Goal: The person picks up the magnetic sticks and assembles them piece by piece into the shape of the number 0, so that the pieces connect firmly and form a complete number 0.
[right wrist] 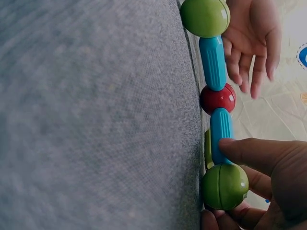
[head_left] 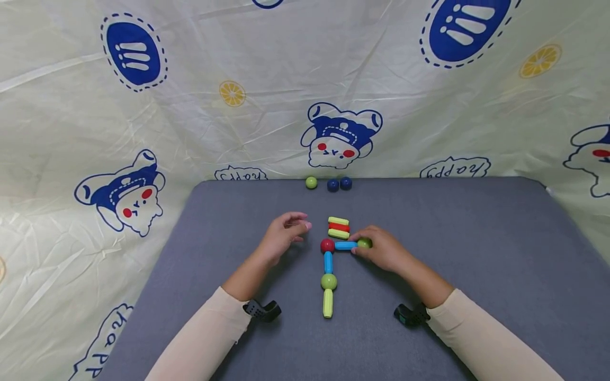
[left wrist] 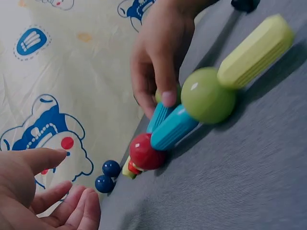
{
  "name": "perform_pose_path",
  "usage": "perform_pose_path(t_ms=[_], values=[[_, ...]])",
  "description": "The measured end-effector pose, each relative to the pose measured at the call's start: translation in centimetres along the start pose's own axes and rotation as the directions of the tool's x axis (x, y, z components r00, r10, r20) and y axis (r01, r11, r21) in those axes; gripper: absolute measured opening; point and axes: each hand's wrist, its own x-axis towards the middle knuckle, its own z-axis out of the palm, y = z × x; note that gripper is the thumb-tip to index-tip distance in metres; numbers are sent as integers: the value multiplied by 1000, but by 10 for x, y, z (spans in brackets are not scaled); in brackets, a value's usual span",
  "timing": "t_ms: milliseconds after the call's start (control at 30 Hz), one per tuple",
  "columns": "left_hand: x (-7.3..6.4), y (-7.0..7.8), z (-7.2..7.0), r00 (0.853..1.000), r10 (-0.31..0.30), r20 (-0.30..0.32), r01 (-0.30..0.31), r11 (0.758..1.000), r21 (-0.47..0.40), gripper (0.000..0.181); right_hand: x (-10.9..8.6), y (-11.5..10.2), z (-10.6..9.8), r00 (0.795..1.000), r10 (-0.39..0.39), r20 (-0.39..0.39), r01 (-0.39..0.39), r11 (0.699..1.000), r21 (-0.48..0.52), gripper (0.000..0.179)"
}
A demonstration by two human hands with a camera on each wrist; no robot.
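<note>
My right hand (head_left: 385,248) has its fingers curled round a green ball (right wrist: 224,187) at the end of a blue rod (right wrist: 221,132), its thumb lying on the rod. That rod meets a red ball (head_left: 327,245), from which a second blue rod (head_left: 328,262) runs toward me at a right angle. Below it come a larger-looking green ball (head_left: 329,281) and a pale yellow rod (head_left: 328,304), in line. My left hand (head_left: 285,236) hovers left of the red ball, apart from it, fingers loosely bent and holding nothing.
Two yellow rods (head_left: 339,234) and a red rod (head_left: 339,227) between them lie just beyond the red ball. Along the grey table's (head_left: 238,211) far edge sit a green ball (head_left: 311,182) and two dark blue balls (head_left: 333,185). A printed sheet (head_left: 267,127) hangs behind.
</note>
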Motion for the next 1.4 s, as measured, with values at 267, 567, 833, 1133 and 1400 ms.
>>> perform_pose_path(t_ms=[267, 567, 833, 1133, 1400], values=[[37, 1, 3, 996, 7, -93, -8, 1000, -10, 45, 0, 2, 0, 1000, 18, 11, -18, 999, 31, 22], [73, 2, -1, 987, -1, -159, 6, 1000, 26, 50, 0, 3, 0, 1000, 26, 10, -26, 998, 62, 21], [104, -3, 5, 977, 16, -214, -2, 998, 62, 52, -3, 3, 0, 999, 39, 13, -39, 997, 69, 20], [136, -6, 16, 960, 71, -272, -12, 977, 213, 53, -4, 3, -3, 1000, 23, 4, -24, 996, 82, 20], [150, -4, 18, 946, 156, -285, -37, 923, 383, 54, -4, 4, -2, 1000, 28, 3, -28, 996, 81, 21]])
